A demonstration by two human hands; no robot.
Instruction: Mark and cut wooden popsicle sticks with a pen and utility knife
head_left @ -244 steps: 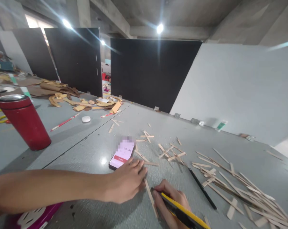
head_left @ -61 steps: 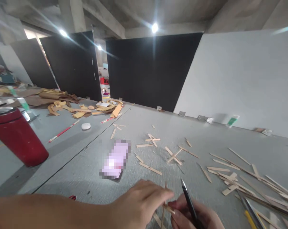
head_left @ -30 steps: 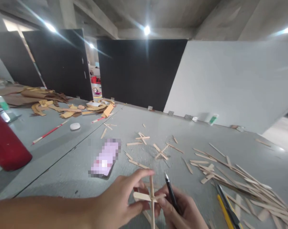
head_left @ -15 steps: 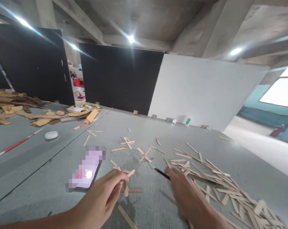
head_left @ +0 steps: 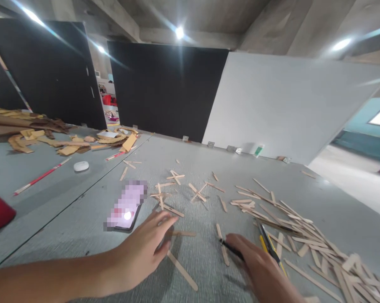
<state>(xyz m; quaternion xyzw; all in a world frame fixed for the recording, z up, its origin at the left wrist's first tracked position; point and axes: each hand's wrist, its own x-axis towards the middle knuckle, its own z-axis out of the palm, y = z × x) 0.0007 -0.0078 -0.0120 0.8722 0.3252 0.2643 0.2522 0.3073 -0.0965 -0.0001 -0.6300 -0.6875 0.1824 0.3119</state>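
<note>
At the near edge of a grey bench [head_left: 83, 235], a person's left hand [head_left: 142, 252] lies flat, fingers [head_left: 164, 221] spread, over one end of a wooden stick [head_left: 183, 271]. The right hand [head_left: 262, 269] pinches a black pen [head_left: 232, 250] just beside a yellow knife [head_left: 267, 244]. Loose sticks [head_left: 303, 235] litter the right side, and a phone [head_left: 127, 206] lies left of centre. Cardboard scraps [head_left: 60, 143] crowd the far left corner. Black panels [head_left: 164, 88] and a white panel [head_left: 287, 105] line the far edge under a concrete ceiling [head_left: 209, 17].

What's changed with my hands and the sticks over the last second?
The left hand let go of the crossed wooden sticks it held up and is now open, palm down, over the table. The right hand keeps the black pen. The phone has not moved.
</note>
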